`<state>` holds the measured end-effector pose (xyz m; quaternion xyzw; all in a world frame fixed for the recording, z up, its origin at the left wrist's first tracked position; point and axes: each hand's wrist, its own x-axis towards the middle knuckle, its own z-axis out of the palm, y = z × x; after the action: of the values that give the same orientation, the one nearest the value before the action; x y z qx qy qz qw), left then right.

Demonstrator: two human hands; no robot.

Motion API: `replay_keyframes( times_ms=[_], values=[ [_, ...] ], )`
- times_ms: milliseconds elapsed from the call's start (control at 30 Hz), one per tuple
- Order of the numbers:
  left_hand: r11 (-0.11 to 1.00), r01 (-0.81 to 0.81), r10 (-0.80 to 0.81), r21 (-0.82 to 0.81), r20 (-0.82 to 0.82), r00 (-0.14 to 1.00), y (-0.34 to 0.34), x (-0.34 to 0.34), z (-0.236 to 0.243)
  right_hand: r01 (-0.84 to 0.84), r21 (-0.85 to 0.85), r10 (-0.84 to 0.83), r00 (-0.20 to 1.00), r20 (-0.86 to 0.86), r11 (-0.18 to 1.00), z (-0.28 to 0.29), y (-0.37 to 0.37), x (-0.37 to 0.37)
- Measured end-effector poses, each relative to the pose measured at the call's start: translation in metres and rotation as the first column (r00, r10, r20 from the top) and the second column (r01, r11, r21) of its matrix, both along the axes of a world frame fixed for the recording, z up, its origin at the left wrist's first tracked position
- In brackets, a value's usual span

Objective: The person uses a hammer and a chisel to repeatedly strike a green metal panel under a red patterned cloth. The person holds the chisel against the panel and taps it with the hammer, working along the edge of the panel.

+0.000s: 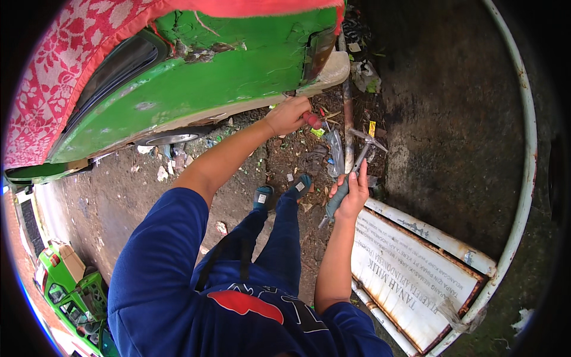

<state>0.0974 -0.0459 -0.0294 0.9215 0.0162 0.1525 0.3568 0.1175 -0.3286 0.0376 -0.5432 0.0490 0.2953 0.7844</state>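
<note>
My left hand (288, 115) is closed around a tool with a red handle (312, 120), beside the lower edge of the green car (238, 65). A short thin tip seems to stick out toward the right; its exact kind is unclear. Lower and to the right, my right hand (352, 195) grips a hand tool with a grey-green handle (338, 199). This tool points up and away, with a metal shaft ending in a crosswise metal head (367, 139). The two tools are apart.
A rusty pipe (348, 107) and a crumpled plastic bag (335, 152) lie among litter near my hands. To the right, a white metal sign (410, 285) sits by a curved white pipe (526, 149). Red patterned cloth (71, 65) covers the car; another green vehicle (71, 297) stands lower left.
</note>
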Motion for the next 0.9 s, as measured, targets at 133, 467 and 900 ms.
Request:
replay_keyframes(
  times_ms=[133,467,900],
  values=[
    [0.998,-0.059,0.059,0.012,0.037,0.998,-0.002,-0.005,-0.002,-0.113,-0.155,0.13,0.986,0.104,0.981,0.013,0.013,-0.009],
    [0.966,-0.168,0.18,-0.198,0.045,0.983,-0.009,-0.005,0.004,-0.04,-0.582,0.482,0.607,0.631,0.812,0.034,0.066,-0.011],
    [0.89,-0.174,0.196,-0.421,0.008,0.981,-0.02,-0.026,-0.006,-0.179,-0.359,0.325,0.855,0.405,0.916,0.042,0.036,-0.021]
  ],
)
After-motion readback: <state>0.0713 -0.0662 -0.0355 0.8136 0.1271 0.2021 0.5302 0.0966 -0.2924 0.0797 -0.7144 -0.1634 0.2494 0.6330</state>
